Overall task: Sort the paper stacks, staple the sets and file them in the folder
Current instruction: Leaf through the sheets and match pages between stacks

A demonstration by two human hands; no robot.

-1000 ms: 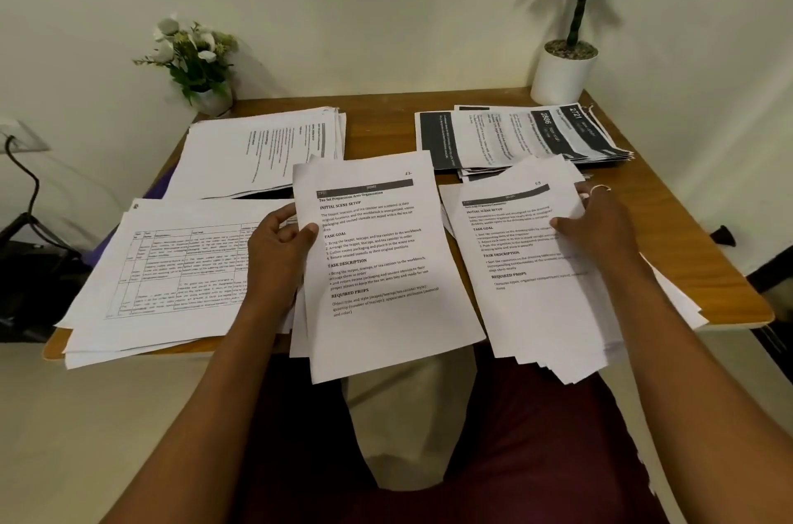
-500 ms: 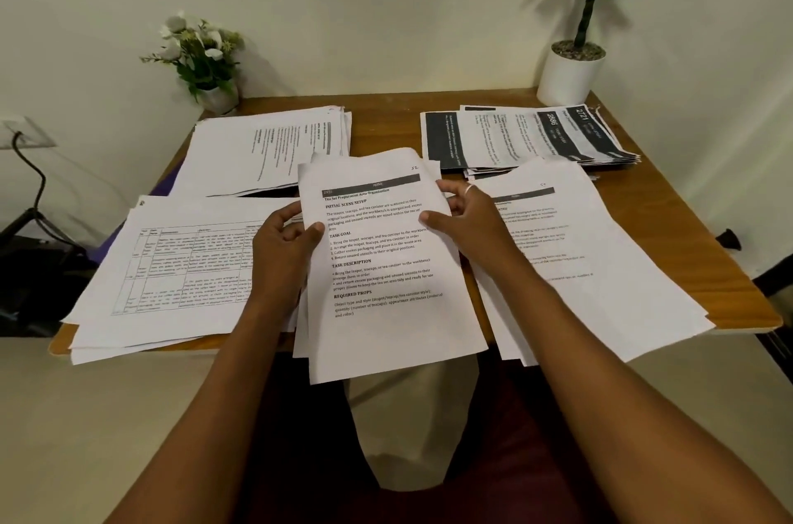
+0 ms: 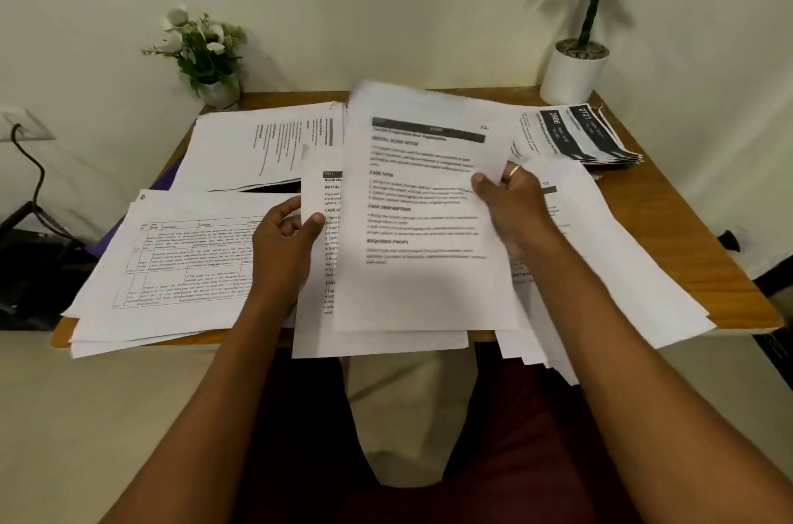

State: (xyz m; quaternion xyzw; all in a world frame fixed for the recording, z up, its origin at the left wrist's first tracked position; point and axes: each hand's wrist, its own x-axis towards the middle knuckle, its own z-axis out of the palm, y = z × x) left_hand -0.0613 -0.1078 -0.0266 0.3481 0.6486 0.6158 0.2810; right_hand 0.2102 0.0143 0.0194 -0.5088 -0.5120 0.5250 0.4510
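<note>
Head view: the right hand (image 3: 510,201) pinches a printed sheet (image 3: 425,223) by its right edge, thumb on the front and fingers (image 3: 515,176) behind it, one of them wearing a ring. The sheet is upright-tilted above the near middle of the tabletop (image 3: 695,231), and its text is blurred. Beneath it lies the middle stack (image 3: 319,326), its near end hanging over the tabletop's front edge. The left hand (image 3: 285,240) holds that stack by its left edge, thumb pressed on the top page and the fingers (image 3: 281,219) curled at the edge.

The left stack (image 3: 180,262), topped by a page with a ruled table, lies just beside the left hand and also overhangs the front edge. The back stack (image 3: 266,146) sits behind it, its text turned sideways, with a purple edge (image 3: 167,180) showing from under it; what that is cannot be told. The right stack (image 3: 609,266) is fanned out under the right forearm and reaches past the front edge. The banded stack (image 3: 575,133), with dark bands and large white numbers, lies at the back right.

A flower pot (image 3: 206,51) stands at the back left corner and a potted plant (image 3: 575,73) at the back right. A black cable (image 3: 30,154) hangs by the wall on the left.
</note>
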